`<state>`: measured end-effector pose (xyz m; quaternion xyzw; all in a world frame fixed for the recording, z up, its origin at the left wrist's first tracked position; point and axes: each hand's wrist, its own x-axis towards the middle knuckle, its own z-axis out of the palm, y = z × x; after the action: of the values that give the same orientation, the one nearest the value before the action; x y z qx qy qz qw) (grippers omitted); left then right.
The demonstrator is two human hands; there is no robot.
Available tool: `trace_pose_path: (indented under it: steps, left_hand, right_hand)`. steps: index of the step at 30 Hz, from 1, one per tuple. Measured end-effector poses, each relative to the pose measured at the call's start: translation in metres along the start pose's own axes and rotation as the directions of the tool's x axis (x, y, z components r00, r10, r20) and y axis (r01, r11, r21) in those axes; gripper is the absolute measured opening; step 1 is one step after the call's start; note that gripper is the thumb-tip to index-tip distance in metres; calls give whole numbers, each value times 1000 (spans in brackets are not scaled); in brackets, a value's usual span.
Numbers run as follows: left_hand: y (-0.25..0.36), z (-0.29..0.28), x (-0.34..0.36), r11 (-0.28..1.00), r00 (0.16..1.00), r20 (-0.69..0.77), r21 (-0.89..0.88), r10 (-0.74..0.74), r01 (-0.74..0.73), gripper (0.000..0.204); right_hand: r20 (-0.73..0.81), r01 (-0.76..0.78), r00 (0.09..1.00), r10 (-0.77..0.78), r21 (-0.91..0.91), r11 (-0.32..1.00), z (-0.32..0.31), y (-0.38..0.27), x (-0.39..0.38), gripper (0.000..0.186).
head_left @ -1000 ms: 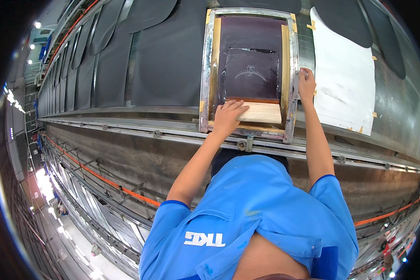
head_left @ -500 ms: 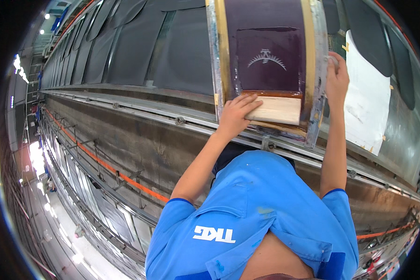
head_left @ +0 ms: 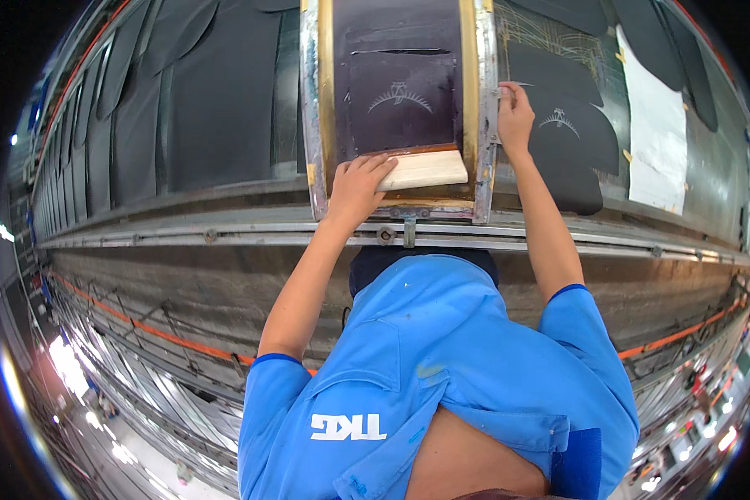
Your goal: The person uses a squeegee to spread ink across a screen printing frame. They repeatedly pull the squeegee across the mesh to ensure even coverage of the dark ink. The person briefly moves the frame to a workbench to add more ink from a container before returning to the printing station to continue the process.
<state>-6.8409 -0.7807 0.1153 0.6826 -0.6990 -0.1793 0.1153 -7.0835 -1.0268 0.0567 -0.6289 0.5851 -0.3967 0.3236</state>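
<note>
A screen-printing frame (head_left: 311, 108) with worn, paint-stained sides lies over the table in front of me. Its dark purple mesh (head_left: 400, 125) bears a pale arched motif with spikes. Across the near end of the mesh rests a squeegee (head_left: 429, 169) with a pale wooden handle and a brownish blade edge. My left hand (head_left: 358, 185) is closed over the squeegee's left end. At the frame's right side, my right hand (head_left: 516, 121) has its fingers bent around the edge; what the fingertips press on is partly hidden. Right of the frame, a dark cut panel (head_left: 558, 162) shows a matching white arched print.
More dark panels (head_left: 221, 108) lie in a row along the table to the left. A white sheet (head_left: 654, 125) is taped down at the right. A metal rail (head_left: 558, 237) runs along the near table edge, and an orange line (head_left: 171, 335) stretches behind me.
The frame has shifted left along the table with both hands and the squeegee, uncovering the printed dark panel on its right. The view has turned slightly too.
</note>
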Motion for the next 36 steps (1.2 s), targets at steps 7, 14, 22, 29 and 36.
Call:
trace_pose_path:
  steps: [7, 14, 22, 29, 36]
  left_hand:
    - [-26, 0, -17, 997, 995, -99, -80, -14, 6, 63]
    - [-30, 12, -70, 998, 998, 3, 13, 59, -59, 74]
    - [-44, 18, 5, 993, 986, -137, 93, 90, -77, 66]
    - [-94, -50, 161, 995, 998, -63, -98, -12, 6, 43]
    - [-104, -37, 194, 998, 993, -115, -44, -40, 35, 43]
  right_hand:
    - [-37, 18, 999, -19, -31, 999, 26, -1, -8, 22]
    - [43, -77, 996, 83, -113, 991, 33, 11, -4, 28]
    - [223, -152, 952, 211, -256, 955, 8, 1, 5, 32]
    - [502, 604, 767, -400, -354, 714, 17, -82, 40, 39]
    - [698, 606, 683, -215, -378, 700, 86, -66, 53, 48]
